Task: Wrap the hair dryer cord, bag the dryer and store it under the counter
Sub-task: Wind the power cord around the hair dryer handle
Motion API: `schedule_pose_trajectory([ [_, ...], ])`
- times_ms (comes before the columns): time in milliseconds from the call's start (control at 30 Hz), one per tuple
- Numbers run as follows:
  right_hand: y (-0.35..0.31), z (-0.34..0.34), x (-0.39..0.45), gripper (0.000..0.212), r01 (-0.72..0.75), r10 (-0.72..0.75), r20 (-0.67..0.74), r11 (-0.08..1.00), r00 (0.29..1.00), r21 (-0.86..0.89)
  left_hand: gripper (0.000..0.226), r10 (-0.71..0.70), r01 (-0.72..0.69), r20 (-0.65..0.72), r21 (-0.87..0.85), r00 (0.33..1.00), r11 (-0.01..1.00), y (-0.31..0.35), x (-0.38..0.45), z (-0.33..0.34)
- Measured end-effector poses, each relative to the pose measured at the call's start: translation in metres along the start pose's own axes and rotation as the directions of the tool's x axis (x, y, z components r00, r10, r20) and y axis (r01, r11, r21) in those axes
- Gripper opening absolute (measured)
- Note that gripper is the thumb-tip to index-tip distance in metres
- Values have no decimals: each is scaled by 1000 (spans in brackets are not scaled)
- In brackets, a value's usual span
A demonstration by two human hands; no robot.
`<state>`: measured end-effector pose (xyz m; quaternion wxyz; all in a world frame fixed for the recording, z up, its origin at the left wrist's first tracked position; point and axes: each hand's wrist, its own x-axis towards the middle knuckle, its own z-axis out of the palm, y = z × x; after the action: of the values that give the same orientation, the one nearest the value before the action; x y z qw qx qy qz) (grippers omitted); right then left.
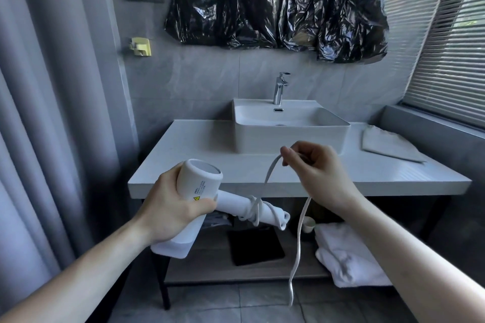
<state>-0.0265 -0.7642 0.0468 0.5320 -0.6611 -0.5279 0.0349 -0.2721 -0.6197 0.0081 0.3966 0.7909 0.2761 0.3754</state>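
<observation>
One sink (290,136), basin empty. In front of it our left hand (168,211) clenches the hair dryer (200,187); our right hand (312,165) pinches the cord (299,233). One cloth bag (388,145) lies right of the sink.

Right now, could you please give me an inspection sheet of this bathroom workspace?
Surface: white counter, bare on the left part.
Job's things: hair dryer held by the left hand; grey cloth bag flat on the counter's right end.
Clutter: white towels, a black flat item and a small cup on the lower shelf.
Fingers: right hand pinches the cord.
Cables: a few turns wound on the handle; the rest hangs loose toward the floor.
Surroundings: sink, faucet, black plastic sheet on the wall, blinds.
</observation>
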Motion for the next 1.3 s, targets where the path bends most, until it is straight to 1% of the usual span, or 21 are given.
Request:
schedule_pose_trajectory([
  [100, 13, -4, 16, 38, -16, 16, -35, 1000, 999, -2, 34, 17, -15, 55, -43, 998, 999, 17, -2, -1],
  [200, 22, -4, 26, 37, -23, 23, -40, 1000, 999, -2, 37, 0, 14, 112, -124, 994, 992, 26, 0, -2],
  [300, 29, -2, 30, 38, -61, 61, -7, 998, 998, -3, 52, -35, 80, 175, -259, 984, 963, 24, 3, -2],
  [367, 37, 0, 27, 40, -101, 100, 38, 995, 994, 4, 60, -54, 116, 196, -318, 979, 941, 24, 3, -3],
  [500, 54, 4, 14, 44, -191, 174, 174, 978, 969, 89, 53, -73, 130, 157, -387, 985, 913, 28, 0, -2],
  [567, 57, 6, 3, 49, -209, 158, 280, 964, 947, 165, 52, -91, 139, 133, -415, 987, 899, 27, 0, -2],
  [633, 61, 7, -8, 61, -195, 115, 344, 959, 932, 207, 54, -108, 151, 121, -441, 987, 885, 27, -1, -1],
  [667, 64, 7, -12, 59, -176, 94, 359, 963, 929, 205, 51, -118, 160, 122, -449, 986, 879, 27, -2, 0],
  [700, 64, 7, -16, 49, -165, 86, 363, 967, 928, 193, 44, -126, 169, 122, -459, 985, 872, 28, -2, 1],
  [733, 65, 9, -18, 30, -181, 110, 362, 969, 926, 166, 35, -134, 176, 121, -472, 984, 864, 29, -2, 2],
  [767, 64, 11, -18, 27, -219, 155, 358, 965, 921, 144, 28, -142, 182, 118, -486, 983, 855, 31, -1, 3],
  [800, 66, 15, -17, 49, -245, 192, 338, 962, 921, 124, 24, -149, 186, 114, -501, 982, 845, 32, 0, 3],
  [833, 65, 17, -17, 62, -269, 224, 317, 957, 922, 107, 23, -153, 189, 112, -513, 982, 837, 33, 0, 4],
  [867, 67, 18, -17, 64, -286, 245, 287, 952, 926, 108, 22, -157, 191, 108, -522, 982, 832, 34, 1, 4],
  [967, 68, 20, -16, 50, -279, 244, 225, 950, 943, 142, 22, -174, 201, 102, -547, 979, 813, 35, 0, 5],
  [1033, 71, 26, -18, 42, -279, 246, 217, 951, 945, 133, 33, -214, 230, 95, -570, 972, 789, 35, 2, 5],
  [1100, 76, 34, -25, 45, -303, 264, 250, 944, 931, 132, 50, -267, 259, 75, -593, 961, 763, 34, 7, 3],
  [1133, 79, 37, -28, 48, -306, 266, 266, 945, 926, 119, 54, -287, 262, 56, -600, 956, 756, 33, 10, 2],
  [1233, 84, 39, -37, 53, -303, 269, 275, 948, 923, 92, 54, -304, 237, -13, -592, 953, 770, 31, 16, -1],
  [1300, 81, 36, -39, 53, -294, 263, 262, 952, 929, 85, 54, -308, 237, -25, -579, 951, 780, 30, 16, -1],
])
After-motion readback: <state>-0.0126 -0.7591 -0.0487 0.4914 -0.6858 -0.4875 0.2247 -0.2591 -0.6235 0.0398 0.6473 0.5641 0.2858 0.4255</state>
